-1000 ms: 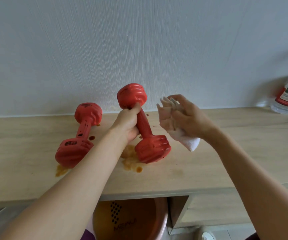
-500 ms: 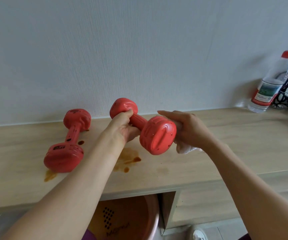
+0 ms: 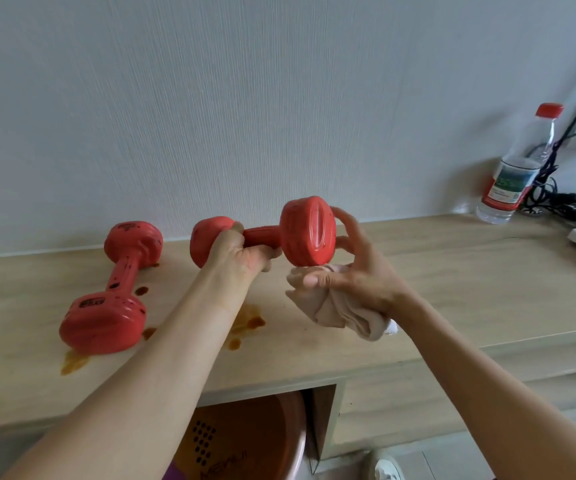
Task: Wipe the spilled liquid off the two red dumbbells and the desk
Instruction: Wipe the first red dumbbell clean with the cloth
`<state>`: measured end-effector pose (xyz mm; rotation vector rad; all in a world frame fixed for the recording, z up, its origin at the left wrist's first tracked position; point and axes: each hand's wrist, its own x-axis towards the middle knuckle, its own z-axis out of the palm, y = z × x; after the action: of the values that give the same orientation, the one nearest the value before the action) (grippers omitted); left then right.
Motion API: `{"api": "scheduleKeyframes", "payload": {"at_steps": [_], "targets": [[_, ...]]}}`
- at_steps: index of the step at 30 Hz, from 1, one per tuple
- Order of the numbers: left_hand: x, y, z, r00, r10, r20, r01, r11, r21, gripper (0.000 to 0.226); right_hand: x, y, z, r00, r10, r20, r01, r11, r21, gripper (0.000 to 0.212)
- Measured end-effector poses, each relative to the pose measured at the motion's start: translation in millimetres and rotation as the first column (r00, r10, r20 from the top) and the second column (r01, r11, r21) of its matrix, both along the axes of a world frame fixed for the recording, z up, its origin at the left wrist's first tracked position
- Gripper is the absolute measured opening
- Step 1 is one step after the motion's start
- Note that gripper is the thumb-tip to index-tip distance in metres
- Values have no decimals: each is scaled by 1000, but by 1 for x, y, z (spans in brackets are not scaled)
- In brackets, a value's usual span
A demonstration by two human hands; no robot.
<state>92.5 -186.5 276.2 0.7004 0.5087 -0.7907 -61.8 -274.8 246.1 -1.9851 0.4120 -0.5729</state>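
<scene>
The left hand [image 3: 245,251], at frame centre, has its fingers curled tight round the handle of the raised dumbbell [image 3: 272,237], holding it level above the desk [image 3: 453,271]. That lift, I judge, is to bring the near end face up where the cloth can reach it and to keep the wet weight off the wood.

The right hand [image 3: 352,271], just right of centre, does two things at once: its thumb and lower fingers pinch a bunched cloth [image 3: 335,310], which is stained tan and hangs below the dumbbell's near head, while its upper fingers [image 3: 349,223] spread loosely behind that head, touching or nearly touching its far side; I cannot tell which. The cloth sits just under the head rather than on it, so this looks like a regrip between wipes.

The second dumbbell [image 3: 113,289] lies on the desk at left, dark spots on its handle, seemingly unwiped. Brown spill [image 3: 245,323] marks the desk under the left forearm, with more [image 3: 72,362] at the lying dumbbell's near end and small drops [image 3: 141,291] beside its handle. Most of the task seems left to do.

At upper right a bottle [image 3: 511,174] stands beside dark cables [image 3: 556,199], well apart from the spill. Below the desk edge a basin [image 3: 290,441] shows.
</scene>
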Motion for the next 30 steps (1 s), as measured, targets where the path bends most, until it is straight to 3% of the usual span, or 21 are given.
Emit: {"api": "scheduleKeyframes", "payload": {"at_steps": [2, 5, 7, 9, 13, 17, 19, 21, 22, 23, 24, 27, 28, 30], "targets": [[-4, -2, -6, 995, -99, -15, 96, 988, -117, 57, 2, 5, 2, 999, -22, 38, 21, 1000, 10, 101], [2, -2, -9, 968, -143, -204, 86, 960, -266, 76, 2, 8, 4, 994, -54, 91, 52, 998, 24, 90], [-2, -3, -9, 971, -99, -216, 40, 964, -264, 74, 2, 6, 5, 992, -67, 107, 62, 997, 56, 82], [-11, 0, -1, 981, -84, -175, 48, 979, -199, 68, 2, 2, 6, 991, -74, 111, 64, 993, 98, 75], [-15, 0, -2, 971, -235, -44, 234, 972, -32, 47, 1, -1, 7, 991, -69, 118, 50, 987, 151, 73], [-8, 3, -19, 933, -358, 42, 359, 933, -11, 41, -1, -6, 11, 988, -71, 136, 40, 975, 217, 68], [-9, 7, -23, 882, -443, 163, 427, 896, 124, 35, -2, -9, 12, 987, -76, 138, 39, 967, 252, 66], [-15, 18, -18, 718, -619, 318, 467, 767, 440, 28, -5, -12, 12, 988, -78, 134, 36, 956, 290, 66], [-17, 24, -13, 569, -728, 382, 391, 648, 653, 27, -6, -13, 13, 988, -83, 129, 41, 952, 304, 66], [-17, 29, -10, 382, -821, 424, 230, 530, 817, 26, -7, -15, 13, 989, -87, 123, 45, 951, 307, 65], [-14, 31, -9, 199, -872, 448, 31, 462, 886, 24, -8, -16, 13, 989, -88, 116, 49, 950, 308, 65], [-11, 27, -7, -214, -881, 421, -396, 472, 787, 41, -11, -18, 12, 990, -87, 107, 47, 944, 325, 64], [-12, 21, -8, -320, -869, 377, -441, 489, 753, 53, -11, -18, 12, 990, -87, 110, 46, 942, 332, 63], [-16, 7, -10, -438, -846, 303, -435, 495, 753, 64, -12, -17, 13, 989, -86, 117, 41, 938, 343, 61]]}}
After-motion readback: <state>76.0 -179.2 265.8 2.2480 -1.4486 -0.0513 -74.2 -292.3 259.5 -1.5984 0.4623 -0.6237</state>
